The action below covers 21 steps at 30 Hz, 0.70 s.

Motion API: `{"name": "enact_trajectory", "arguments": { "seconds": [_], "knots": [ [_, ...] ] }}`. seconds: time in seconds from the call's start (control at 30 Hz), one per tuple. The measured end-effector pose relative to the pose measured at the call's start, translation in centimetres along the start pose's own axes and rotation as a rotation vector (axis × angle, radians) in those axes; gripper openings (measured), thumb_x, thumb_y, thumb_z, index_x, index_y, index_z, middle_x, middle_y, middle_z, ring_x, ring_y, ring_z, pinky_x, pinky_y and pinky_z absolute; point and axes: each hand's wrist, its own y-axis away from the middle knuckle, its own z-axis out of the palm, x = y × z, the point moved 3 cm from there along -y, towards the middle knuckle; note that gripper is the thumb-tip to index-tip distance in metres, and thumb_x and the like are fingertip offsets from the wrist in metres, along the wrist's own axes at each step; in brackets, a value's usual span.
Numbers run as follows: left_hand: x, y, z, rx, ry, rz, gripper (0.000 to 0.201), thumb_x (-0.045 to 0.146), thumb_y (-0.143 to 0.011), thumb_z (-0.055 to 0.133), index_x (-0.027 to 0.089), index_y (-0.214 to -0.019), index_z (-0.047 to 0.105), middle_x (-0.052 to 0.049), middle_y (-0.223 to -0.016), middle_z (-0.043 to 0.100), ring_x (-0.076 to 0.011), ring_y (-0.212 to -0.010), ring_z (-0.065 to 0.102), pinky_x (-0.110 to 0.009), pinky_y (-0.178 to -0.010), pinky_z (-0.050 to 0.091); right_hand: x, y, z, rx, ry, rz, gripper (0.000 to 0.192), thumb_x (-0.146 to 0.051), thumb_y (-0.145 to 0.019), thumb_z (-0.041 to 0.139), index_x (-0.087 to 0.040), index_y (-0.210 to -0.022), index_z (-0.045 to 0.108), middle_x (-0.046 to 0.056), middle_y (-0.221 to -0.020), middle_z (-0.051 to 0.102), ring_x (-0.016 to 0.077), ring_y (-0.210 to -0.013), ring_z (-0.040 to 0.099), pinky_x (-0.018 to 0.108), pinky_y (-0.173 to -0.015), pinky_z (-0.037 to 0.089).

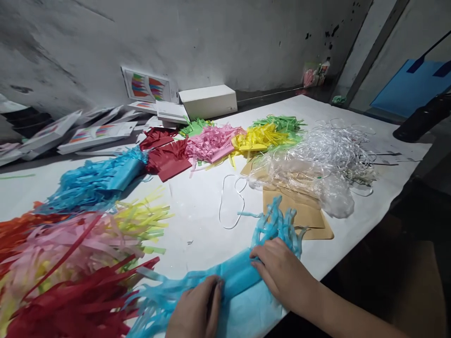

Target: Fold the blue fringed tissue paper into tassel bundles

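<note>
A light blue fringed tissue paper piece lies rolled along the near edge of the white table. My left hand presses on its left part, fingers curled over the roll. My right hand grips the roll just right of the middle, beside the fringe that fans out toward the brown paper. Both hands hold the same blue piece.
Heaps of cut tissue fringe lie around: red, pink and yellow, blue on the left; dark red, pink, yellow, green farther back. Clear plastic bags, white ribbon, brown envelopes, white boxes.
</note>
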Motion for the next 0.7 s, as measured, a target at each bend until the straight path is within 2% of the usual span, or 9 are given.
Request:
{"name": "enact_trajectory", "arguments": {
  "seconds": [0.13,0.2,0.27,0.37,0.43,0.5,0.57,0.63,0.7],
  "knots": [
    [0.4,-1.9,-0.1,-0.271,-0.076,-0.270,0.029,0.032,-0.102,0.040,0.027,-0.079,0.058,0.003,-0.065,0.073,-0.0206,-0.063,0.074,-0.029,-0.054,0.048,-0.3,-1.4,0.4,0.030,0.246,0.025,0.008,-0.010,-0.089,0.064,-0.018,-0.089,0.061,0.002,-0.070,0.060,0.0224,-0.067,0.055,0.036,-0.067,0.041],
    [0.9,-2.5,-0.4,-0.334,-0.137,-0.320,0.029,0.031,-0.102,0.038,0.027,-0.079,0.056,0.001,-0.066,0.074,-0.0237,-0.066,0.075,-0.031,-0.055,0.045,-0.4,-1.4,-0.1,0.140,0.297,-0.004,0.013,-0.005,-0.092,0.056,-0.016,-0.095,0.063,0.007,-0.081,0.064,0.0247,-0.077,0.058,0.040,-0.076,0.043],
    [1.2,-2.8,-0.6,-0.366,-0.160,-0.330,0.029,0.031,-0.102,0.036,0.027,-0.080,0.055,0.000,-0.069,0.075,-0.0251,-0.070,0.076,-0.031,-0.057,0.044,-0.8,-0.9,-0.6,0.238,0.275,-0.169,0.021,-0.003,-0.096,0.047,-0.014,-0.102,0.064,0.010,-0.097,0.068,0.0262,-0.095,0.060,0.045,-0.094,0.041],
    [1.2,-2.7,-0.3,-0.411,-0.158,-0.327,0.029,0.031,-0.102,0.035,0.027,-0.082,0.055,-0.002,-0.072,0.076,-0.0261,-0.073,0.076,-0.032,-0.059,0.045,-1.5,0.3,-0.4,0.123,0.178,-0.479,0.020,-0.008,-0.100,0.047,-0.015,-0.097,0.066,0.007,-0.100,0.069,0.0230,-0.105,0.059,0.042,-0.110,0.033],
    [0.8,-2.4,-0.1,-0.416,-0.196,-0.343,0.029,0.030,-0.102,0.035,0.026,-0.082,0.056,-0.002,-0.069,0.076,-0.0271,-0.069,0.076,-0.033,-0.056,0.045,-1.4,0.9,0.1,0.011,0.173,-0.522,0.018,-0.009,-0.098,0.050,-0.014,-0.093,0.066,0.006,-0.093,0.068,0.0220,-0.097,0.061,0.039,-0.110,0.035],
    [0.5,-2.2,-0.4,-0.295,-0.276,-0.285,0.024,0.021,-0.098,0.038,0.025,-0.087,0.058,-0.002,-0.070,0.076,-0.0267,-0.066,0.076,-0.034,-0.056,0.046,-1.1,1.1,0.5,-0.003,0.189,-0.498,0.021,-0.005,-0.097,0.047,-0.013,-0.091,0.066,0.007,-0.090,0.068,0.0227,-0.092,0.061,0.040,-0.108,0.037],
    [0.7,-2.0,-1.3,-0.019,-0.389,-0.119,0.018,0.017,-0.094,0.045,0.022,-0.101,0.061,-0.006,-0.082,0.078,-0.0274,-0.072,0.075,-0.038,-0.064,0.049,-1.0,1.0,0.6,0.040,0.187,-0.494,0.025,-0.001,-0.095,0.044,-0.013,-0.087,0.065,0.007,-0.086,0.067,0.0224,-0.089,0.061,0.041,-0.106,0.039],
    [1.6,-1.5,-2.1,0.226,-0.444,0.117,0.027,0.024,-0.091,0.057,0.018,-0.118,0.060,-0.013,-0.100,0.078,-0.0306,-0.085,0.074,-0.046,-0.080,0.049,-1.0,0.8,0.5,0.083,0.169,-0.463,0.026,-0.002,-0.094,0.044,-0.015,-0.082,0.063,0.005,-0.079,0.065,0.0204,-0.082,0.060,0.040,-0.103,0.040],
    [2.5,-1.0,-2.2,0.279,-0.434,0.296,0.040,0.032,-0.088,0.065,0.018,-0.125,0.060,-0.015,-0.111,0.076,-0.0331,-0.097,0.070,-0.054,-0.100,0.040,-1.2,0.6,0.2,0.113,0.125,-0.418,0.024,-0.004,-0.094,0.046,-0.016,-0.081,0.061,0.003,-0.076,0.063,0.0185,-0.077,0.058,0.040,-0.102,0.041]
  ]
}}
